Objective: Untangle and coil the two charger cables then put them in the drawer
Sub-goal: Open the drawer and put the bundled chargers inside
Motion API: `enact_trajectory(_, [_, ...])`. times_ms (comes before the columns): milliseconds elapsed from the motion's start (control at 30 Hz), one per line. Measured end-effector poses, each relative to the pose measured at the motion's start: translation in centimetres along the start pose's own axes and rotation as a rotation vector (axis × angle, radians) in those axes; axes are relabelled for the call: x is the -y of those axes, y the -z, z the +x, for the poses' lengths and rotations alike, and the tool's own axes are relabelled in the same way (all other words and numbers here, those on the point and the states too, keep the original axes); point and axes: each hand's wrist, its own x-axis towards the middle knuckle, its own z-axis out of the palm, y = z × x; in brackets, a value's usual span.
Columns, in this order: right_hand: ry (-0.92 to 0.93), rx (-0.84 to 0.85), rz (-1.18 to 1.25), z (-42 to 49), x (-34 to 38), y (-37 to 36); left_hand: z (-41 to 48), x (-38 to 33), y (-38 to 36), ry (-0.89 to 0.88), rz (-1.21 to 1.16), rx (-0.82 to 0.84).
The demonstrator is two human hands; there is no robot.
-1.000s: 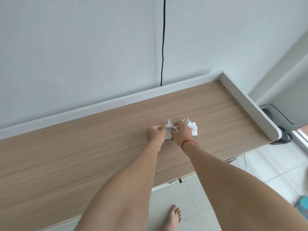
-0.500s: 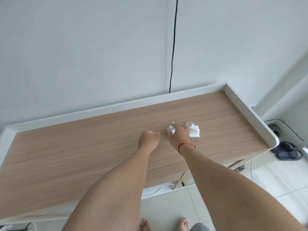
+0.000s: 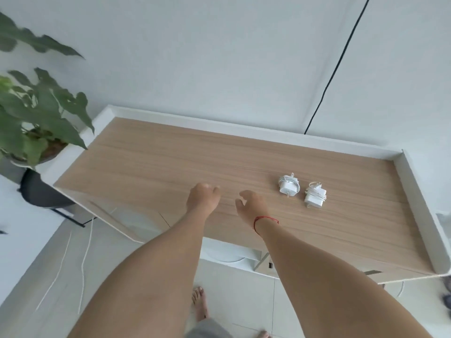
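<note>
Two white chargers lie side by side on the wooden desk top (image 3: 170, 157), each with its cable wound round its block: the left charger (image 3: 288, 185) and the right charger (image 3: 315, 198). Both hands hover over the desk to the left of them and hold nothing. My left hand (image 3: 203, 198) has its fingers curled loosely downward. My right hand (image 3: 252, 205), with a red string on the wrist, is relaxed with its thumb apart, a hand's width from the left charger. No drawer front is clearly visible.
The desk has a raised white rim (image 3: 244, 129) at the back and both ends. A leafy potted plant (image 3: 36, 118) stands off the left end. A black cable (image 3: 334, 71) runs down the wall behind. Thin white cords (image 3: 84, 259) lie on the tiled floor.
Both hands have let go of the left charger and drawn back to the left, away from the pair. The camera has swung left, bringing the plant into view.
</note>
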Motion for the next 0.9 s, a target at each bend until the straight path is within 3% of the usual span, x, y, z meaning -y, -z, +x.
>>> enact_trajectory(300, [-0.166, 0.157, 0.046, -3.6, -5.2, -5.2, -3.3, 5.4, -4.4, 0.123, 0.021, 0.074])
enact_trajectory(500, [-0.437, 0.155, 0.358, -3.7, -7.8, -9.7, -2.5, 8.5, -7.7, 0.105, -0.146, -0.186])
enact_trajectory(767, [-0.733, 0.059, 0.571, 1.8, -11.1, -14.4, 1.9, 12.3, -14.3, 0.593, -0.517, 0.195])
enact_trajectory(900, [-0.917, -0.023, 0.987, 3.0, -12.1, -15.7, 3.7, 12.4, -16.5, 0.818, -0.829, 0.230])
